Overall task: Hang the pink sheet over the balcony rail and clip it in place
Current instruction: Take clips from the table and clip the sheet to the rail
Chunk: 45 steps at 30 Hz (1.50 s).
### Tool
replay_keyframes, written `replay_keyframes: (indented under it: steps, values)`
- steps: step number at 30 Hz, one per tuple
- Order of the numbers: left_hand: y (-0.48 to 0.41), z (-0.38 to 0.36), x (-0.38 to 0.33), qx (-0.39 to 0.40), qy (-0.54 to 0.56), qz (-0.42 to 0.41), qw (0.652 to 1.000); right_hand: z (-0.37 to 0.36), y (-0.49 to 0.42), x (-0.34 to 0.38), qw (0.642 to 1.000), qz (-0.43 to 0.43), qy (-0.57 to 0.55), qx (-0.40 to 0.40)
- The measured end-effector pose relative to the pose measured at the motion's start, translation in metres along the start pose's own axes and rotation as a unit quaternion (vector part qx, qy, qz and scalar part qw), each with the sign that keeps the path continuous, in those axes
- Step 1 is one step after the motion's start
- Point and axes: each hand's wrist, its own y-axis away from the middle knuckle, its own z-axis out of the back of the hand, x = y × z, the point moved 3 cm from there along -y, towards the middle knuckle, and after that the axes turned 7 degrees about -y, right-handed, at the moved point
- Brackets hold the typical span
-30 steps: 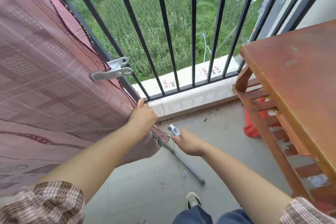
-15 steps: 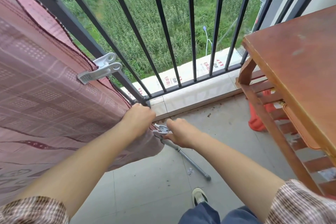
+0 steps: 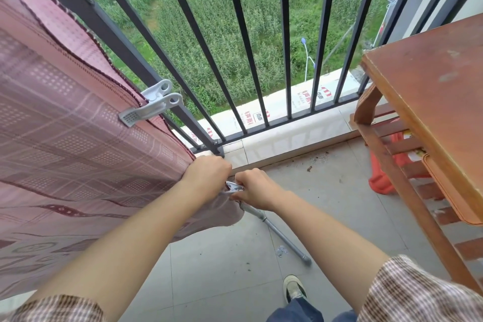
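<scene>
Balcony floor [image 3: 209,256] below: hold pink sheet [image 3: 78,138], gripped in left hand [image 3: 209,175], taut by rail [image 3: 122,44]; seat metal clip [image 3: 234,188], pinched in right hand [image 3: 254,188], fully over fabric.

One head-worn wide-angle camera looked forward and down from close above, balcony rail [image 3: 286,34] across the top, floor [image 3: 222,256] below.

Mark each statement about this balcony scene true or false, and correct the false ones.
1. A white clip is clamped on the pink sheet at the railing. True.
2. The left hand hangs empty. False: it grips the sheet's lower corner.
3. The right hand holds a metal clip. True.
4. The metal pole leans upright against the railing. False: the pole lies on the floor.
</scene>
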Motion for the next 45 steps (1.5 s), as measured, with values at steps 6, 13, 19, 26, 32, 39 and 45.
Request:
replay_keyframes:
  steps: [6, 13, 19, 26, 32, 39, 45]
  values:
    - [0.001, 0.002, 0.001, -0.009, -0.006, 0.001, 1.0, -0.013, -0.009, -0.011, 0.999, -0.035, -0.004, -0.016]
    - [0.001, -0.006, 0.0, -0.012, 0.029, 0.011, 0.999, -0.013, 0.005, -0.028, 0.996, -0.064, -0.046, -0.038]
    - [-0.008, 0.001, -0.043, -0.041, 0.122, 0.006, 0.992, 0.019, 0.058, -0.079, 0.987, -0.138, -0.041, -0.071]
    - [-0.036, 0.062, -0.183, -0.032, 0.315, -0.029, 0.948, 0.088, 0.179, -0.158, 0.953, -0.265, -0.042, -0.142]
    - [-0.044, 0.136, -0.321, -0.028, 0.368, -0.109, 0.923, 0.15, 0.313, -0.224, 0.912, -0.337, -0.055, -0.229]
    - [-0.059, 0.205, -0.446, -0.094, 0.377, -0.181, 0.904, 0.214, 0.424, -0.294, 0.863, -0.377, 0.014, -0.336]
    - [-0.07, 0.218, -0.503, -0.048, 0.324, -0.189, 0.926, 0.238, 0.458, -0.335, 0.857, -0.379, 0.141, -0.32]
